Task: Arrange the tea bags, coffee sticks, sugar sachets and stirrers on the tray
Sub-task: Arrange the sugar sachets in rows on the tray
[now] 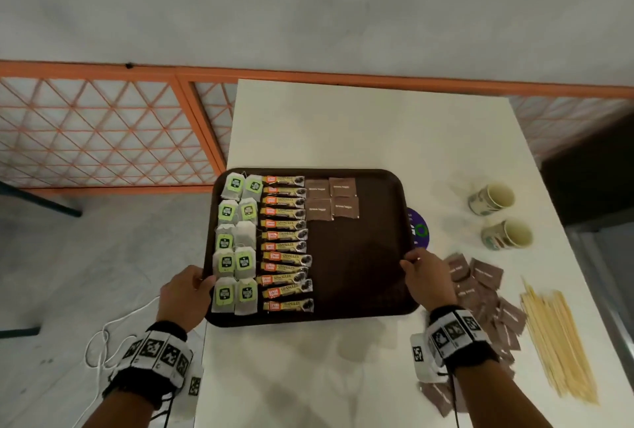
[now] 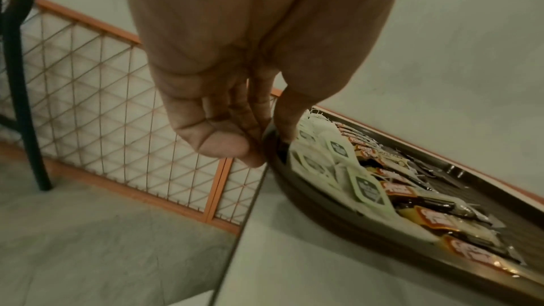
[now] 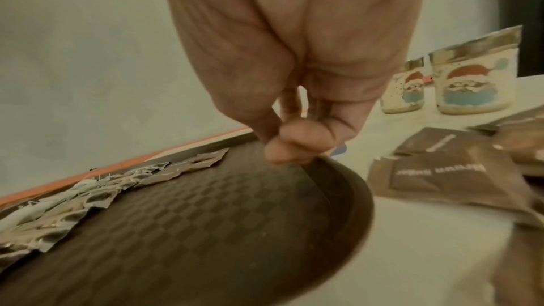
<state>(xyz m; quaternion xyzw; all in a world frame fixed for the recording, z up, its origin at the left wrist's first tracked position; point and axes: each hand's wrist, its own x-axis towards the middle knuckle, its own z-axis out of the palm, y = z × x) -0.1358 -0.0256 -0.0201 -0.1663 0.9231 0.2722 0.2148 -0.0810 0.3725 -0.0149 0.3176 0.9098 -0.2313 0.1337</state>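
Observation:
A dark brown tray (image 1: 363,273) lies on the white table, its left side over the table's edge. On it, two columns of green-tagged tea bags (image 1: 236,242) fill the left side. A column of coffee sticks (image 1: 286,242) lies beside them. Several brown sugar sachets (image 1: 332,198) sit at the top middle. My left hand (image 1: 192,285) grips the tray's left rim (image 2: 275,148), thumb on top. My right hand (image 1: 417,264) pinches the right rim (image 3: 332,171). More sugar sachets (image 1: 487,294) lie loose to the right. Wooden stirrers (image 1: 555,338) lie in a bundle further right.
Two Santa-print cups (image 1: 497,216) lie on their sides at the table's right. A purple round disc (image 1: 419,227) peeks out from under the tray's right rim. An orange mesh fence (image 1: 103,132) stands past the table's left edge. White cable (image 1: 106,335) trails on the floor.

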